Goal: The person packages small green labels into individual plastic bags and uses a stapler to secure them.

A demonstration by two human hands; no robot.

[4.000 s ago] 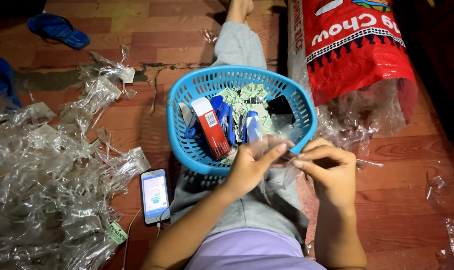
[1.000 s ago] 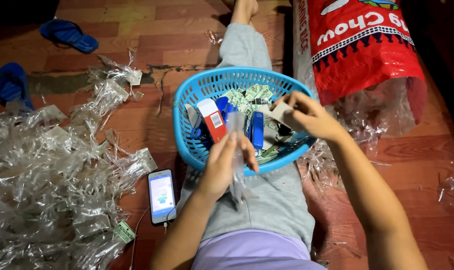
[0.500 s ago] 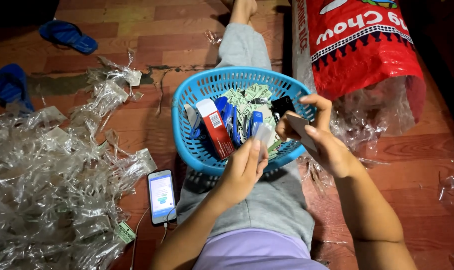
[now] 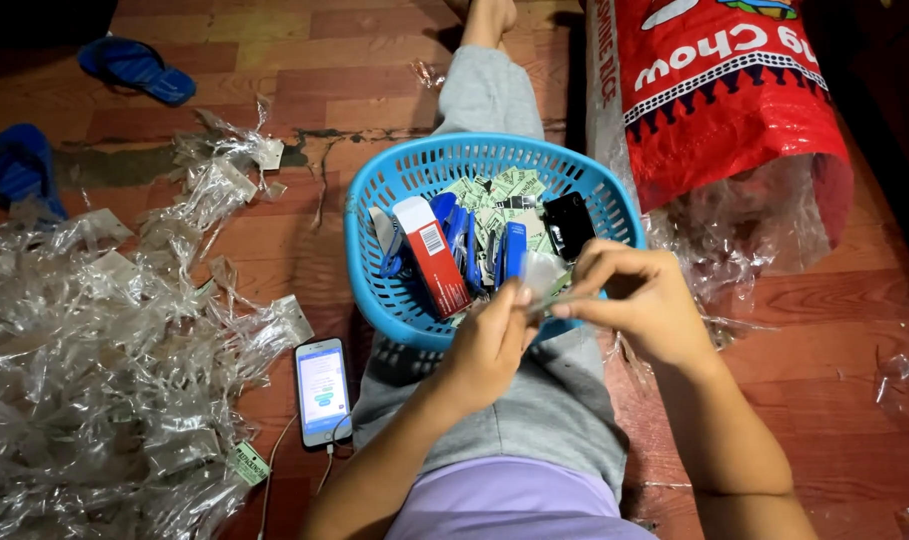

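I pinch the clear bag [image 4: 542,272] with both left hand [image 4: 489,345] and right hand [image 4: 639,300] just above the blue basket [image 4: 374,200], keeping grip firm.

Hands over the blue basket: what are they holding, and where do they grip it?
Both the left hand and right hand pinch a small clear plastic bag at its lower edge, with their fingertips.

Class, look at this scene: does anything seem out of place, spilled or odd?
A phone lies on the floor right at the edge of a sprawling heap of clear plastic bags, with stray scraps by the red sack. The basket on the lap sits level.
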